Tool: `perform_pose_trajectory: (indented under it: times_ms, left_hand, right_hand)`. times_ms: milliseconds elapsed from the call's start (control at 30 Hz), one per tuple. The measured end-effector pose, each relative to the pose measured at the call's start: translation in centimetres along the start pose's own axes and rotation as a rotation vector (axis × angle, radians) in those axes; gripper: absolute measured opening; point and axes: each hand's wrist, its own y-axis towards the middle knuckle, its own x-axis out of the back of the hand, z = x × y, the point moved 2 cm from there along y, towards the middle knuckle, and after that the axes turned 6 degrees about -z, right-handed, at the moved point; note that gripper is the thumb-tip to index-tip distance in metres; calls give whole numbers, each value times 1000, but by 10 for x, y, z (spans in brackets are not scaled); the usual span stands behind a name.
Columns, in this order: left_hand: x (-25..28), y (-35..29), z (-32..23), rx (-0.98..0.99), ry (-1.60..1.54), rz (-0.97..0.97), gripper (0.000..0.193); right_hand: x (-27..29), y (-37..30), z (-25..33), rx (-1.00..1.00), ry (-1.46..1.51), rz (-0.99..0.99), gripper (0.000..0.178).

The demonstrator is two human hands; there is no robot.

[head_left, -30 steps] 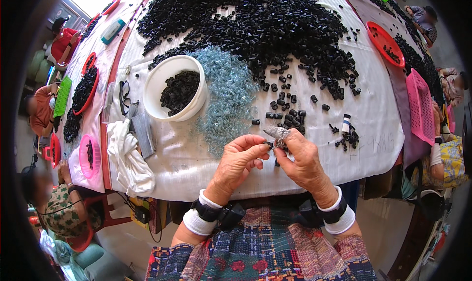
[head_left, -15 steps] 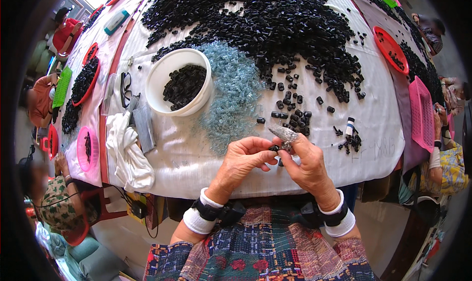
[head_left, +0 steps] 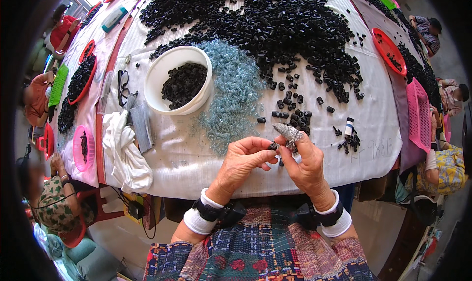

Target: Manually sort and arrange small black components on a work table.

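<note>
Over the near edge of the table my two hands meet. My left hand [head_left: 243, 160] pinches a small black cylindrical part [head_left: 273, 146] between thumb and fingertips, one end turned toward me. Beside it my right hand [head_left: 306, 164] is closed, thumb against the fingers. A crumpled silver wrapping with a pointed end [head_left: 287, 131] shows at its index finger; whether it covers the finger or is held, I cannot tell. Just beyond the hands lie loose black cylinders [head_left: 298, 118] and a mound of clear bluish springs [head_left: 231, 92]. A white tub [head_left: 151, 97] with black parts stands to the left.
A huge heap of black parts [head_left: 255, 20] covers the far table. Small dark pieces [head_left: 350, 142] lie right, around a white-and-blue tube. Glasses [head_left: 123, 87] and a white cloth [head_left: 123, 153] lie left. Other people sit at both side tables with red trays [head_left: 388, 50] and pink baskets [head_left: 419, 115].
The black part in my left hand now shows more clearly, with my right fingertips slightly farther from it. The silver wrapping has shifted a little to the right.
</note>
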Motion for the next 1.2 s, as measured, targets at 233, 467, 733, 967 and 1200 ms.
perform_pose_trajectory:
  times_ms: [233, 467, 733, 967, 1200]
  left_hand:
    - [-1, -2, -3, -55, 100, -39, 19]
    - [0, -3, -3, -113, 150, -61, 18]
    - [1, -2, -3, -97, 110, -69, 18]
    - [11, -2, 3, -57, 31, -82, 18]
    - [14, -1, 2, -55, -86, -103, 15]
  right_hand:
    - [1, 1, -3, 173, -105, 50, 32]
    - [2, 4, 1, 281, -197, 114, 35]
    - [17, 3, -12, 268, -236, -93, 33]
    - [26, 3, -22, 190, -356, 56, 31]
    - [4, -2, -18, 297, -481, 127, 24]
